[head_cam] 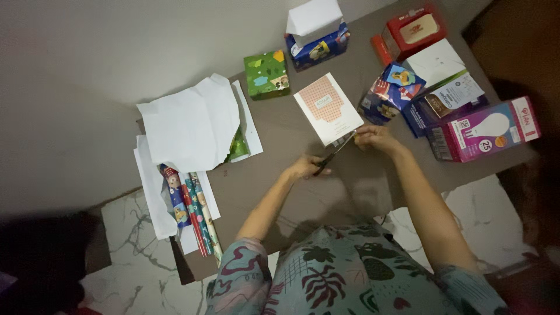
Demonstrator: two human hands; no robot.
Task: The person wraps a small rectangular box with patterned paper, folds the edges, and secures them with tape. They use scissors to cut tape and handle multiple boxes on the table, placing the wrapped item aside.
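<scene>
Scissors [331, 155] in the left hand [303, 168], blades angled up toward the lower right corner of a white box with a pink patterned panel [328, 108], and the right hand [376, 137] is closed on something small and pale right at that corner, where the blade tips meet it. From the head view, the left hand's fingers are wrapped shut round the scissor handles; how far the blades stand apart is too small to tell. The box lies flat on the brown table [274, 169], in the middle, directly ahead of the person.

Here's the risk: the right hand's fingertips sit right beside the blade tips, so a quick snip could nick them. The box isn't pinned down, either; a tug at the corner could skid it toward the blue cartoon-print box [392, 90] just beside it.

Off to the right, a pink lamp-bulb carton [487, 131] sits at the table's edge, and a swinging forearm could knock it to the marble floor [484, 204]. On the left, crumpled white paper [189, 122] lies over rolls of printed wrapping paper [195, 213], which overhang the near edge and look ready to roll off. A green wrapped box [266, 74] sits further back, well clear of both hands.
</scene>
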